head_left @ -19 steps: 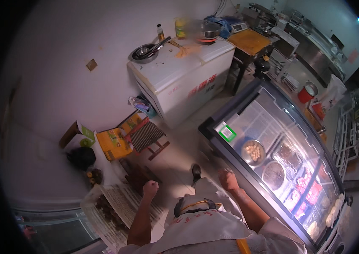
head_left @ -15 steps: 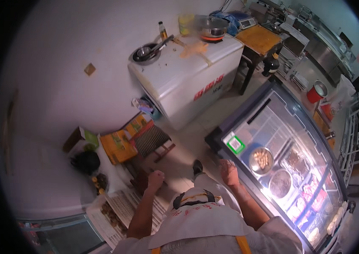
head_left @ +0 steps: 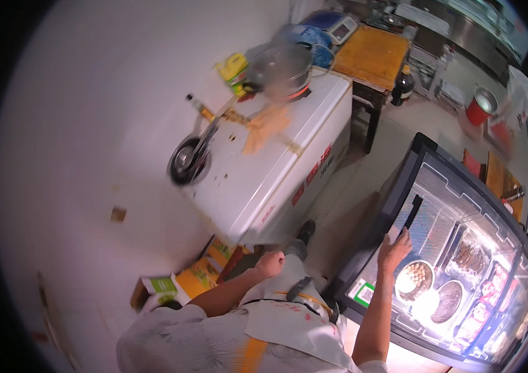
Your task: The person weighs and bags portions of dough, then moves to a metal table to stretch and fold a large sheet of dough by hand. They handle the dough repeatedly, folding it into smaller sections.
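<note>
My right hand (head_left: pixel 394 250) reaches over the glass top of a dark-framed display case (head_left: pixel 373 248), fingers partly extended. Its fingertips are at the lower end of a black bar handle (head_left: pixel 413 212); whether they touch it I cannot make out. Under the glass, near that hand, sits a round metal bowl of pale balls (head_left: pixel 414 280). Beside it are a second round bowl (head_left: pixel 448 303), partly hidden by glare, and a tray of brown food (head_left: pixel 468 258). My left hand (head_left: pixel 270 264) hangs in front of my body, loosely curled into a fist, nothing visible in it.
A white chest freezer (head_left: pixel 258 186) stands ahead, bearing a lidded pot (head_left: pixel 282 71), a dark pan with a ladle (head_left: pixel 186 163), a bottle (head_left: pixel 200 107) and a yellow jug (head_left: pixel 233 69). Beyond are a wooden-topped table (head_left: pixel 373 56) and a red bucket (head_left: pixel 481 105). Cartons (head_left: pixel 195 280) lie left.
My view has swung and I have stepped closer to the chest freezer. My right hand has moved from beside the display case up over its glass, to the black handle. My left hand stays curled.
</note>
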Action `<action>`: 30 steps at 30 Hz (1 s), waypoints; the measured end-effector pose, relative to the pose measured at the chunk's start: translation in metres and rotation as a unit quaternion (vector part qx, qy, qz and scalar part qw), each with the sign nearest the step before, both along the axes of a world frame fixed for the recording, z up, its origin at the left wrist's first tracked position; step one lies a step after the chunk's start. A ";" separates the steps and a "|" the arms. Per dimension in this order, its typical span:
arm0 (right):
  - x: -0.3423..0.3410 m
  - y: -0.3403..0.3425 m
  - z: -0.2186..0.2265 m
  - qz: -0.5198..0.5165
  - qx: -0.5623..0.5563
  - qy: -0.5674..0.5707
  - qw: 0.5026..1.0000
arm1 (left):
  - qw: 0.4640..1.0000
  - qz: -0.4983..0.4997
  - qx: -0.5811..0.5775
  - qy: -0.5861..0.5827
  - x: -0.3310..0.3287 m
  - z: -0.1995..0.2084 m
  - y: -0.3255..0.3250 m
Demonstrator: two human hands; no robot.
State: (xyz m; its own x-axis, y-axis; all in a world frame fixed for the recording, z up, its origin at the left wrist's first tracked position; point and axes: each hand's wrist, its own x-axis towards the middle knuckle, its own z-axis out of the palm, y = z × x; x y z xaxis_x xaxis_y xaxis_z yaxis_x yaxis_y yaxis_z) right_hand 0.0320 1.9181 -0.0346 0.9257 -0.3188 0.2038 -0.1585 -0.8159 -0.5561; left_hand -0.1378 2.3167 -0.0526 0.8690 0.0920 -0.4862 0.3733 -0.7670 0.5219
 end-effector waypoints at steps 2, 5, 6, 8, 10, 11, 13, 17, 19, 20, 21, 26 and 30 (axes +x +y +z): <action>0.028 0.013 0.011 -0.047 -0.027 0.041 0.998 | 0.997 -0.051 0.003 0.059 0.043 -0.015 0.021; 0.049 0.004 -0.007 -0.128 -0.070 0.108 0.983 | 0.990 -0.127 0.004 0.065 0.126 -0.040 0.060; 0.045 -0.001 -0.013 -0.134 -0.074 0.114 0.982 | 0.986 -0.145 -0.005 0.079 0.148 -0.046 0.058; 0.044 -0.005 -0.020 -0.142 -0.073 0.114 0.980 | 0.985 -0.163 -0.050 0.024 0.199 -0.052 0.065; 0.050 -0.004 -0.018 -0.156 -0.099 0.125 0.975 | 0.981 -0.179 -0.069 0.024 0.251 -0.052 0.067; 0.049 -0.003 -0.016 -0.162 -0.100 0.150 0.970 | 0.976 -0.200 -0.081 0.022 0.272 -0.053 0.065; 0.060 0.007 -0.009 -0.188 -0.063 0.177 0.964 | 0.964 -0.248 -0.094 0.011 0.346 -0.055 0.049; 0.076 0.014 0.012 -0.229 -0.039 0.211 0.949 | 0.933 -0.347 -0.077 -0.049 0.483 -0.038 -0.033; 0.081 0.011 0.014 -0.245 -0.033 0.222 0.943 | 0.910 -0.412 -0.037 -0.033 0.550 -0.028 -0.092; 0.085 0.010 0.015 -0.254 -0.022 0.235 0.938 | 0.903 -0.426 -0.023 -0.047 0.580 -0.020 -0.122; 0.088 0.009 0.020 -0.265 -0.009 0.251 0.931 | 0.895 -0.442 -0.010 -0.059 0.604 -0.012 -0.152; 0.090 -0.006 0.032 -0.289 -0.003 0.338 0.896 | 0.851 -0.520 0.008 -0.069 0.708 0.000 -0.256; 0.100 -0.015 0.040 -0.279 0.022 0.356 0.891 | 0.859 -0.509 0.045 0.010 0.769 -0.039 -0.263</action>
